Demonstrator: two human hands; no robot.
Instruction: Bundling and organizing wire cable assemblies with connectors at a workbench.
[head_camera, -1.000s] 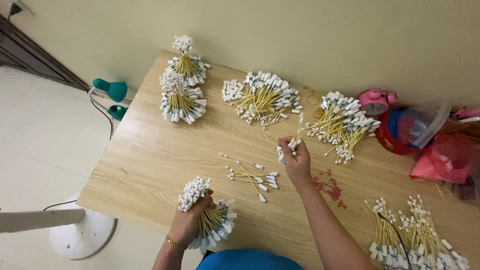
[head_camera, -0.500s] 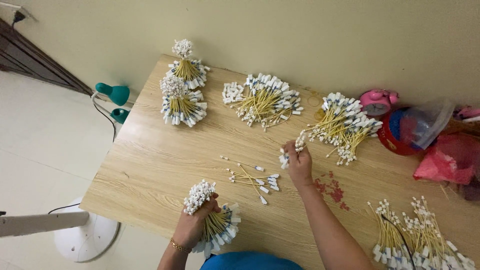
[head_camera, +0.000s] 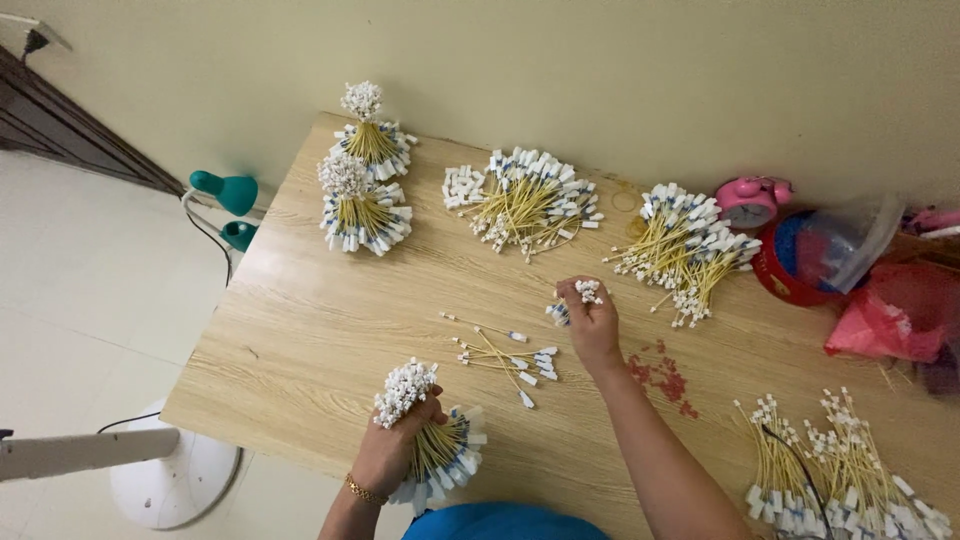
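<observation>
Your left hand (head_camera: 395, 450) was closed around one bundle of tagged sticks (head_camera: 425, 430) at the near edge of the wooden table (head_camera: 300, 330), and your right hand (head_camera: 592, 320) pinched a few small white pieces (head_camera: 588, 290) between narrow fingertips, just beside a loose scatter of about eight sticks (head_camera: 500, 355). At the far left corner stood two finished bundles (head_camera: 362, 190), and further along the wall lay two loose heaps (head_camera: 525, 200). One more heap (head_camera: 830, 470) lay at the near right, and one pink alarm clock (head_camera: 752, 200) stood by the wall.
</observation>
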